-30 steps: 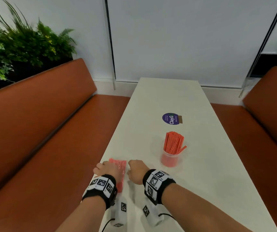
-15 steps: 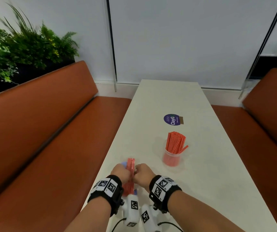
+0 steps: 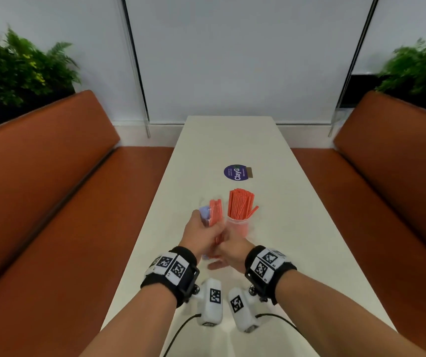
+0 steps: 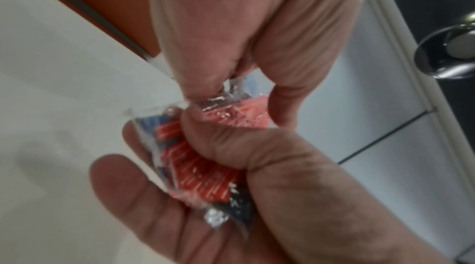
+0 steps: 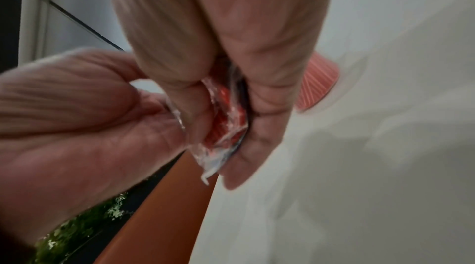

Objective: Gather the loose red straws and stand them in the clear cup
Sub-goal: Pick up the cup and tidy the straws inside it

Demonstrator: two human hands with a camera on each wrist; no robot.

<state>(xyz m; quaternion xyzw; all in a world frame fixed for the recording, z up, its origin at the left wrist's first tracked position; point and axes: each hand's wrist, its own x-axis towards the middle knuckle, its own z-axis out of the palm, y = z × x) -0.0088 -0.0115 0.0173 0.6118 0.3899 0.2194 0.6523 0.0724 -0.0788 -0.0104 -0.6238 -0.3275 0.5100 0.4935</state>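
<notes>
A clear plastic packet of red straws [image 3: 215, 212] with a blue label is held above the white table [image 3: 297, 228], tilted upright just left of the clear cup [image 3: 237, 224]. The cup stands mid-table with a bunch of red straws [image 3: 240, 206] in it. My left hand [image 3: 201, 233] grips the packet around its middle. My right hand [image 3: 232, 249] pinches the packet's lower end. In the left wrist view the packet [image 4: 197, 162] lies across my left palm. In the right wrist view the crumpled wrap [image 5: 226, 126] is pinched between both hands, with the cup [image 5: 318, 87] behind them.
A round purple sticker [image 3: 236, 172] lies on the table beyond the cup. Orange benches [image 3: 52, 202] run along both long sides of the table. Green plants [image 3: 13, 70] stand behind the bench backs. A white wall closes the far end.
The packet went from lying flat under my hands near the front edge to being lifted. Both hands carried it forward, so it is now beside the cup.
</notes>
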